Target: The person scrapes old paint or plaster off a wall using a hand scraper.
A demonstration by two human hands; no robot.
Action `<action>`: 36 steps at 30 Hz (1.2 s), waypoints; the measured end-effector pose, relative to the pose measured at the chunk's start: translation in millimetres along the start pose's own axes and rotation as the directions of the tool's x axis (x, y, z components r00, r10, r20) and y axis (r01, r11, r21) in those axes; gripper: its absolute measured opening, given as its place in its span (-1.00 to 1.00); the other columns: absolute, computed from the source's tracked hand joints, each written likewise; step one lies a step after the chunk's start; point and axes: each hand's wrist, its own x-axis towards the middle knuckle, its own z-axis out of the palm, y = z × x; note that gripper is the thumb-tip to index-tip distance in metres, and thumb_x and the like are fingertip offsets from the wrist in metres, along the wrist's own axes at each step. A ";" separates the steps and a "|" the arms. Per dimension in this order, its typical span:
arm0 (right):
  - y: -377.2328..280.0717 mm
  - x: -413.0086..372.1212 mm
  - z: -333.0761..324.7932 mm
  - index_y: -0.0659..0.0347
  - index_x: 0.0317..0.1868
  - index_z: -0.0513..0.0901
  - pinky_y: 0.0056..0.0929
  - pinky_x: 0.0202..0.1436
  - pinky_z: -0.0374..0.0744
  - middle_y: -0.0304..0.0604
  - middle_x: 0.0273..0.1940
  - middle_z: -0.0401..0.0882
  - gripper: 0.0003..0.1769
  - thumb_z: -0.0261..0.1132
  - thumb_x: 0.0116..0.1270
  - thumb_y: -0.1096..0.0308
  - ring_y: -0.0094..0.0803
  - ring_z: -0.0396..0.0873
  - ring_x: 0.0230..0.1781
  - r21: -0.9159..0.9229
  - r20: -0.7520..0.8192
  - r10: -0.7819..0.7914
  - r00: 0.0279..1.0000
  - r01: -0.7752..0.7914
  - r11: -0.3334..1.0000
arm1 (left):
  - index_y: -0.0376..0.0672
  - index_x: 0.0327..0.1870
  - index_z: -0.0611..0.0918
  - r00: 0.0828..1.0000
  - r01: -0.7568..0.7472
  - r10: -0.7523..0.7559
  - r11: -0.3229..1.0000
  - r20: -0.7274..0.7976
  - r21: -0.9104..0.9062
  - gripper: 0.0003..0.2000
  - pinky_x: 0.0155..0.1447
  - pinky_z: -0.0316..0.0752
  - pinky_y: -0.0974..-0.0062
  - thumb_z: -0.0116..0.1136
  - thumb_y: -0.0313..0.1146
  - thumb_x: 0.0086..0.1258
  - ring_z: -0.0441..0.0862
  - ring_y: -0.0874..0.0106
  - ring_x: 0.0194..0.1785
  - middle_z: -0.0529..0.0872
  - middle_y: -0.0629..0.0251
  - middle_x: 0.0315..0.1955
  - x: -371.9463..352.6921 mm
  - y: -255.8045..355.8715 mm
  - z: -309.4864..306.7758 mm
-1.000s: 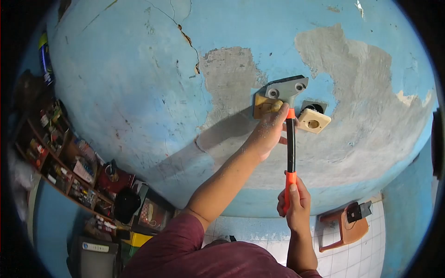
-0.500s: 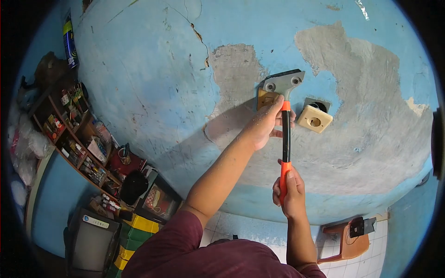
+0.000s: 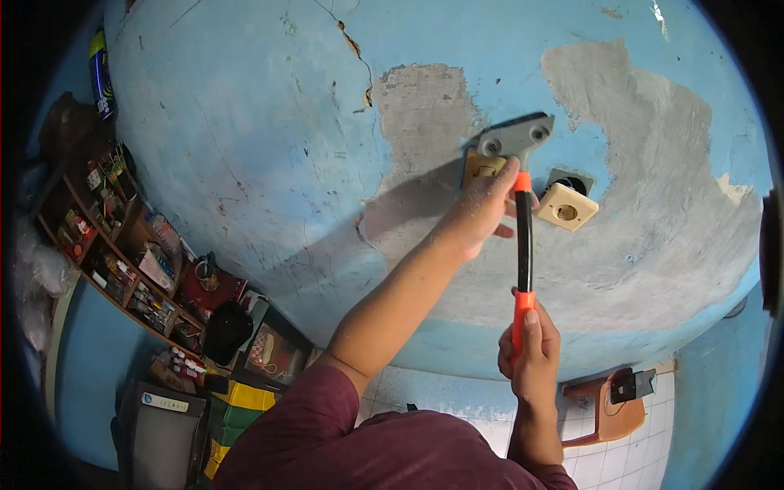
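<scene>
A long-handled scraper (image 3: 524, 237) with a grey head and a black and orange handle stands nearly upright in front of the wall. My left hand (image 3: 483, 208) is closed around its neck, thumb up along the orange collar just below the head. Lower down, my right hand (image 3: 535, 351) wraps the orange grip at the handle's end. The blade edge lies close over blue paint, beside a bare grey patch (image 3: 425, 122). A yellowed switch plate (image 3: 480, 166) shows partly behind my left hand and the scraper head. Right of the handle, a cream socket (image 3: 569, 207) hangs out of its wall box.
Wide bare plaster (image 3: 661, 139) spreads over the right of the blue wall; a crack (image 3: 353, 45) runs down its upper part. At left are a wooden shelf (image 3: 122, 282) crammed with small items and an old television (image 3: 166, 437). An orange-brown plastic chair (image 3: 616, 420) stands lower right.
The whole view has shifted a little, with the wall fittings now farther right. My hands and the scraper have moved slightly right in view; both hands keep their hold.
</scene>
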 end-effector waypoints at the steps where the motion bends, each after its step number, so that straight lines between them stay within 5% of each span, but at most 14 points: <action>1: -0.8 -2.1 -0.5 0.24 0.34 0.42 -0.66 -0.74 0.19 -0.37 -0.64 0.27 -0.48 -0.05 0.61 0.03 -0.67 0.18 -0.76 -0.008 0.010 0.019 1.000 -0.019 1.000 | 0.04 -0.17 0.57 0.999 0.023 -0.023 1.000 -0.028 -0.014 -0.44 -0.27 0.45 0.47 -0.15 0.39 0.42 0.69 0.50 -0.13 0.69 0.44 -0.29 -0.8 -2.4 1.8; 6: -0.3 0.0 21.7 0.22 0.33 0.43 -0.66 -0.74 0.17 -0.38 -0.65 0.25 -0.48 -0.04 0.61 0.02 -0.68 0.15 -0.76 -0.012 -0.088 -0.003 0.996 0.002 1.000 | 0.06 -0.19 0.57 0.999 -0.030 0.031 0.997 0.021 -0.074 -0.44 -0.23 0.44 0.41 -0.13 0.41 0.40 0.67 0.51 -0.15 0.69 0.45 -0.29 5.4 8.9 -3.0; 36: -7.4 -11.6 30.4 0.21 0.29 0.46 -0.68 -0.74 0.15 -0.44 -0.66 0.20 -0.53 -0.01 0.61 0.07 -0.71 0.14 -0.77 -0.038 -0.112 -0.037 0.993 0.033 0.999 | 0.10 -0.09 0.55 1.000 0.010 -0.010 0.999 -0.002 -0.041 -0.47 -0.09 0.45 0.30 -0.15 0.39 0.43 0.65 0.47 -0.16 0.68 0.46 -0.26 -5.7 12.6 -2.8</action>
